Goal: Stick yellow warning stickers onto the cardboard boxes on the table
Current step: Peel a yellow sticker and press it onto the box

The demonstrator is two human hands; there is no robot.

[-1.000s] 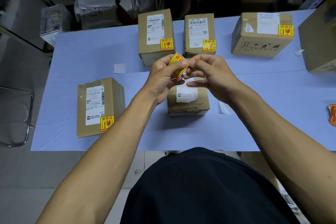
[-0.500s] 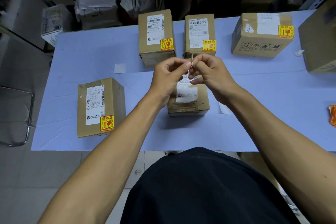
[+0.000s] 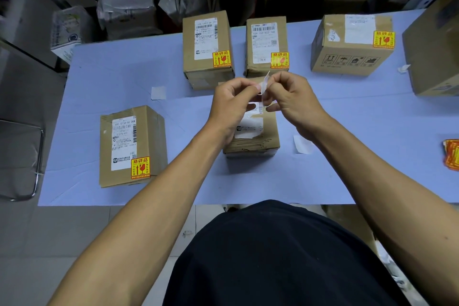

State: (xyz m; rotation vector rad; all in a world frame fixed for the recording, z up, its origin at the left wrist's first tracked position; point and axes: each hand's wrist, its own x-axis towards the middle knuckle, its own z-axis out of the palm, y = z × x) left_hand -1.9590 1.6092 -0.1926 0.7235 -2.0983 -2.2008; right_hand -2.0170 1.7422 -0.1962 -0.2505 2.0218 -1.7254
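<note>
Peeling has advanced: your left hand (image 3: 232, 104) and right hand (image 3: 290, 99) now pinch the small sticker (image 3: 264, 84) edge-on, pale backing lifting, above the unlabelled near-centre brown cardboard box (image 3: 250, 136), yellow face turned away.

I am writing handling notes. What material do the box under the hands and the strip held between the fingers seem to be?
The box looks like matte brown cardboard, with creased glossy tape at its near edge. The strip, which the left hand and right hand pinch, looks thin, whitish and slightly translucent; probably sticker backing paper, though unclear.
</note>
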